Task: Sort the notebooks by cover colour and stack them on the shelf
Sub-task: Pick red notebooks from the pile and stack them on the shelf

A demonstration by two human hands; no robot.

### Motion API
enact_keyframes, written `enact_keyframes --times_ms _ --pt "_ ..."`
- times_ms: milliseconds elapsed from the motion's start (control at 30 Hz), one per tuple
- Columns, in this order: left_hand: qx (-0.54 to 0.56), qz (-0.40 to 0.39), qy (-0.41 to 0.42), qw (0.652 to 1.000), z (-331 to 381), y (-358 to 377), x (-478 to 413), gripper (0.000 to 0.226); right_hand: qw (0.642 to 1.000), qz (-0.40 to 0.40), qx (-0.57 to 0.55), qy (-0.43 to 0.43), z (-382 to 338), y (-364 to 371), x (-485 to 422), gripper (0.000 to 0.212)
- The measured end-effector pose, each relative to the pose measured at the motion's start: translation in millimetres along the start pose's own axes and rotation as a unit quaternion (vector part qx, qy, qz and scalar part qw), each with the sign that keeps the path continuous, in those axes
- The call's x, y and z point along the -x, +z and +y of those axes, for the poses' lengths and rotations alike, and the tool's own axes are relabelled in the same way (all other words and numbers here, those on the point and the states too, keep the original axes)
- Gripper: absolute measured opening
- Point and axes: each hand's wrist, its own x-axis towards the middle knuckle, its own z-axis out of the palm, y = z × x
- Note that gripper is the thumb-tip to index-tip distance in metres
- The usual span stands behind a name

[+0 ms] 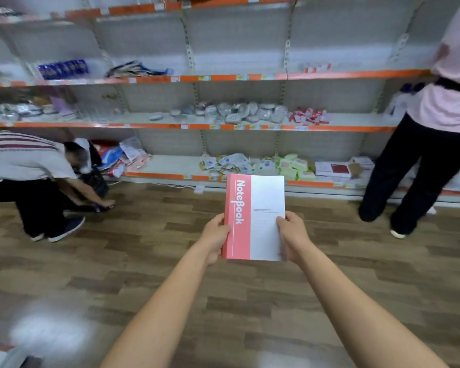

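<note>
Left hand (216, 236) and right hand (292, 236) grip the pink-and-white notebook's (255, 217) long edges; probably light, stiff, slick-covered.

I can read one word, "NoteBook", printed in white and running lengthwise down the pink band of the notebook (254, 217) cover. The shelf-edge price tags (212, 126) are too blurred for me to read.

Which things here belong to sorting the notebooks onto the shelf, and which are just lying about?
Job in hand: pink-and-white notebook, gripped by left hand and right hand; shelf.
Lying about: green packets, grey pouches, blue packs, red-and-white packets.
</note>
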Motion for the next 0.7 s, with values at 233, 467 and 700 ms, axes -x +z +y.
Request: enact_keyframes --times_ms 233,467,700 --pt "-0.047 -0.049 -0.018 0.998 73.4 -26.6 -151.4 0.036 1.0 0.015 -0.022 -0.009 -50.2 57.0 -151.8 0.022" --pt "-0.067 -0.079 -0.054 0.993 169.2 -45.6 -318.4 0.039 0.999 0.008 -0.008 -0.03 -124.7 114.2 -320.3 0.023" --pt "-0.047 -0.069 -0.039 0.996 237.2 -69.5 -469.4 0.04 0.999 -0.004 0.0 -0.037 -176.1 171.5 -470.6 0.026"
